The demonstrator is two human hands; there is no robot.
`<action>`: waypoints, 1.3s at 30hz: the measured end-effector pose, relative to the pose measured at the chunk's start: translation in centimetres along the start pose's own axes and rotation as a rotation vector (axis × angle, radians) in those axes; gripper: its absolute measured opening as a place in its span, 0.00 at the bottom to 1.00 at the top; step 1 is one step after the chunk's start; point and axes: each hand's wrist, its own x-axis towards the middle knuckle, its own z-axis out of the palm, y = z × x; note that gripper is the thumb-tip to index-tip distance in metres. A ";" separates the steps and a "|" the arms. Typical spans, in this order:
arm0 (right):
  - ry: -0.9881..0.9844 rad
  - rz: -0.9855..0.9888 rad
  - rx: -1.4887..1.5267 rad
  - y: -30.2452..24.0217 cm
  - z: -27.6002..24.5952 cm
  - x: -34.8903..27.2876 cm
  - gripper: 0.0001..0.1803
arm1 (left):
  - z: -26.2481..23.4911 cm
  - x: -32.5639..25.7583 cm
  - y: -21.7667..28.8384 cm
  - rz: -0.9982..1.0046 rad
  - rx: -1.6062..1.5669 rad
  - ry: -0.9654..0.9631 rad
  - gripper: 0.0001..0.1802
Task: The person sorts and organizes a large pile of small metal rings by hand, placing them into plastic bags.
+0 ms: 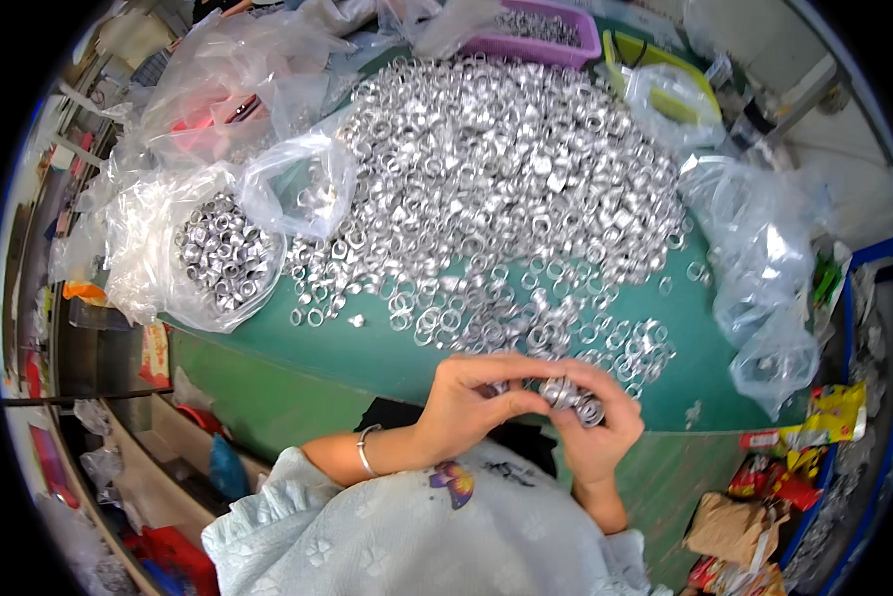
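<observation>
My two hands meet just above the near edge of the green table. My right hand (605,425) is curled round several small silver metal fittings (571,399), which look like ringed nuts. My left hand (469,402) reaches in from the left with thumb and forefinger against those pieces; a bit of silver metal also shows inside its curled fingers. Just beyond my hands lie loose thin metal rings (635,350) and a small cluster of fittings (511,316). Behind them spreads a large heap of silver metal fittings (506,164).
On the left a clear plastic bag (133,233) holds darker metal nuts (226,253). At the back stand a purple basket (587,40) of small parts and a yellow-green tray (700,91). Clear bags (759,263) hang over the right edge, near snack packets (829,417) and a blue-framed rack (889,248).
</observation>
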 end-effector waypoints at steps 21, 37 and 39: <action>0.068 -0.166 0.125 0.7 -2.8 -0.4 0.20 | 1.6 4.5 -4.2 -0.044 -0.013 -0.102 0.11; 0.029 0.058 -0.211 3.2 -3.0 0.8 0.22 | 1.3 7.4 -2.0 -0.263 0.055 -0.367 0.19; 0.031 0.107 -0.159 2.6 -2.5 1.8 0.20 | 0.8 7.6 -2.3 -0.243 -0.075 -0.386 0.18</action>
